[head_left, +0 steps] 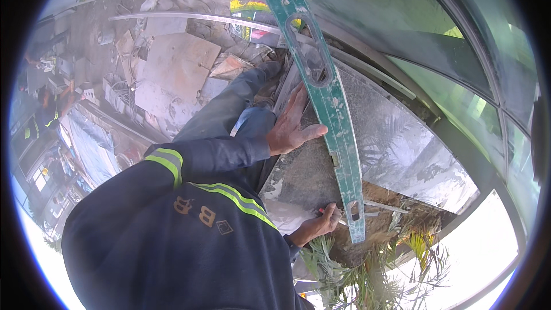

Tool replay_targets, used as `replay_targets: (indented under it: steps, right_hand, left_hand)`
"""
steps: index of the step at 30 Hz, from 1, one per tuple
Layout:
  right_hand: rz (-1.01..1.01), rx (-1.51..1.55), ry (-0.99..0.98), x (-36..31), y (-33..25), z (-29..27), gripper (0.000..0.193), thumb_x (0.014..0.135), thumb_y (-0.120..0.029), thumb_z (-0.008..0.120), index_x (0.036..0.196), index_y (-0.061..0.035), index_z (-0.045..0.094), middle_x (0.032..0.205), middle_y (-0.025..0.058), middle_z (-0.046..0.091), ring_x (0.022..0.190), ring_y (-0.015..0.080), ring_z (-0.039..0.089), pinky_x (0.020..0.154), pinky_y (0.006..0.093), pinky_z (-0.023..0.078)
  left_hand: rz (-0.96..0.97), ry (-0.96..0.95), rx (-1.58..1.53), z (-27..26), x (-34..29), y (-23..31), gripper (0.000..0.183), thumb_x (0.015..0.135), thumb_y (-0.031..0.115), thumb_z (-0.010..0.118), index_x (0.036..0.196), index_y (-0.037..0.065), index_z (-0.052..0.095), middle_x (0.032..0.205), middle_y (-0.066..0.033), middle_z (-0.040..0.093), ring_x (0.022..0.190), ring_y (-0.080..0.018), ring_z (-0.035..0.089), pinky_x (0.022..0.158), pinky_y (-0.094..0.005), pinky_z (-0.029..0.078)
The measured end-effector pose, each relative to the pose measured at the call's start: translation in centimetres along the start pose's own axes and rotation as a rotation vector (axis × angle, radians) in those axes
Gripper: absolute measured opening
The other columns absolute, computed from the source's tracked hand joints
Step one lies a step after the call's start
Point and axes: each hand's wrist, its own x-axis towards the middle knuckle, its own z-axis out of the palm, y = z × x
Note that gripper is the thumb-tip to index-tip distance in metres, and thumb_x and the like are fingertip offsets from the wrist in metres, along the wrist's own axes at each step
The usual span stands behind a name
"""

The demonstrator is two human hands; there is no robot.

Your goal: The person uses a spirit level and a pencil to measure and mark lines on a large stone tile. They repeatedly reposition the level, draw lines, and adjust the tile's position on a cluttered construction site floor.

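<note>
A flat, grey slab [402, 143] with pale reflections spreads from the centre to the right of the frame. Across it, from the top edge to lower centre, runs a long green spirit level [333, 109], scuffed and pierced by oblong cut-outs; both hands are on its left side. Feathery green-and-yellow fronds [370, 275] show below its lower end. At the centre, the left hand [288, 128] is spread, thumb reaching the level's left edge, fingers pointing upward beside it. Near the level's lower end, the right hand [324, 222] is curled, pinching a slim red-ended object [321, 210], mostly hidden.
</note>
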Motion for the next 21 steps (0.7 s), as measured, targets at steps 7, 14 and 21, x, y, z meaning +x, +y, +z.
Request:
replay_targets:
  steps: [7,14,21]
  right_hand:
    - [0.055,-0.004,0.017,0.2,0.1,-0.1,0.04,0.099,-0.036,0.07,0.085,0.0007,0.065,0.081,0.005,0.054,0.079,0.0167,0.051,0.073,0.0351,0.041]
    - [-0.008,-0.317,0.184,-0.9,1.9,-4.3,0.043,0.105,-0.037,0.055,0.113,0.0039,0.069,0.095,0.0123,0.064,0.085,0.0221,0.059,0.077,0.0377,0.047]
    - [-0.237,-0.207,-0.131,1.0,-9.0,-4.8,0.041,0.106,-0.018,0.049,0.138,0.0048,0.061,0.1,0.013,0.067,0.087,0.024,0.065,0.077,0.0356,0.052]
  left_hand:
    - [-0.031,0.009,-0.056,0.2,-0.3,0.1,0.124,0.086,0.072,0.067,0.161,-0.007,0.008,0.161,-0.0337,0.015,0.155,-0.0476,0.009,0.126,-0.0584,0.013]
    - [-0.058,0.032,-0.328,-2.4,1.1,2.2,0.119,0.084,0.058,0.078,0.16,-0.007,0.014,0.158,-0.0265,0.027,0.153,-0.0369,0.023,0.126,-0.0481,0.018]
    - [-0.348,0.108,-0.568,0.0,1.4,4.3,0.119,0.076,0.035,0.093,0.159,-0.004,0.017,0.141,-0.015,0.043,0.132,-0.0244,0.045,0.116,-0.0405,0.037]
